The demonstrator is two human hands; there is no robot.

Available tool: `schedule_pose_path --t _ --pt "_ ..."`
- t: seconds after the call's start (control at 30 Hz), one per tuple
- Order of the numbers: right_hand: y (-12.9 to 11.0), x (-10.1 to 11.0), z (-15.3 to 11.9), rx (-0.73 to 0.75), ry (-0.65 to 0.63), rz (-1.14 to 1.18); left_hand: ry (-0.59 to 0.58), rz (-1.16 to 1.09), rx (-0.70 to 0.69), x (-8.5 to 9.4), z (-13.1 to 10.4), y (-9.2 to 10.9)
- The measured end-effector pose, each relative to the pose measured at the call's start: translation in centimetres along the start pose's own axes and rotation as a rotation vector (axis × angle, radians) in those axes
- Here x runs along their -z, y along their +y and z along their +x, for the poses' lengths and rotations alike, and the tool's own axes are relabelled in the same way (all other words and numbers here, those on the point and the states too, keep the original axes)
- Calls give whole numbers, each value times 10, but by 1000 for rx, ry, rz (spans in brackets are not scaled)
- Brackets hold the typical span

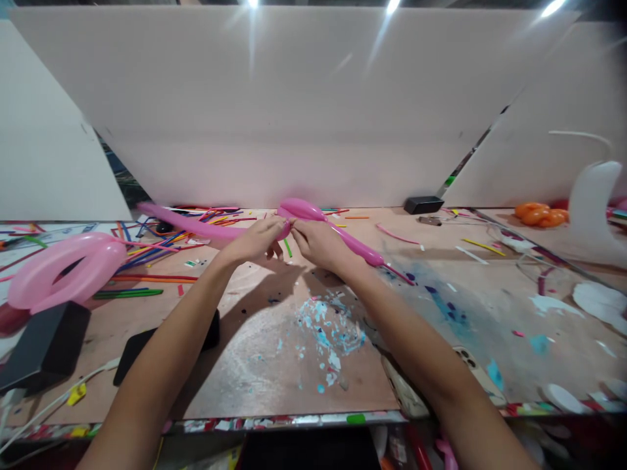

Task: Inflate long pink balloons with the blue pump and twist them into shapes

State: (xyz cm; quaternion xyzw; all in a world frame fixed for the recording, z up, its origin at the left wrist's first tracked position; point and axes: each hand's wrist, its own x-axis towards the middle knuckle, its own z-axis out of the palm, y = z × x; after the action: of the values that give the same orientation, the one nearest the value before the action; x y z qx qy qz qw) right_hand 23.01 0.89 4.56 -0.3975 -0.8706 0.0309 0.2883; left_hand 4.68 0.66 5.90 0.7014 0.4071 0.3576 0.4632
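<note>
Over the middle of the table, my left hand (pixel 262 236) and my right hand (pixel 313 240) meet with fingers closed on a long pink modelling balloon (pixel 360 245). One thin length (pixel 196 223) of pink balloon stretches out to the left from my left hand. A fatter segment (pixel 301 209) bulges up behind my fingers. To the right, another length tapers into a thin uninflated tip (pixel 401 275). The part pinched between my hands is mostly hidden by the fingers.
Loose uninflated balloons (pixel 142 261) lie scattered at left, near a looped light-pink balloon (pixel 68 271) and a black box (pixel 46 346). Phones (pixel 401 385) rest by the front edge. An orange balloon cluster (pixel 541 215) sits far right. White panels (pixel 294 111) stand behind.
</note>
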Motion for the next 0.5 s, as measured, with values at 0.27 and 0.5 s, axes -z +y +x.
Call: schedule_pose_path --t 0.27,0.5 --pt "-6 -3 1 -74 74 61 219 759 -346 -10 8 -20" --pt "-4 -8 5 -60 140 377 287 659 -354 -7 6 -22"
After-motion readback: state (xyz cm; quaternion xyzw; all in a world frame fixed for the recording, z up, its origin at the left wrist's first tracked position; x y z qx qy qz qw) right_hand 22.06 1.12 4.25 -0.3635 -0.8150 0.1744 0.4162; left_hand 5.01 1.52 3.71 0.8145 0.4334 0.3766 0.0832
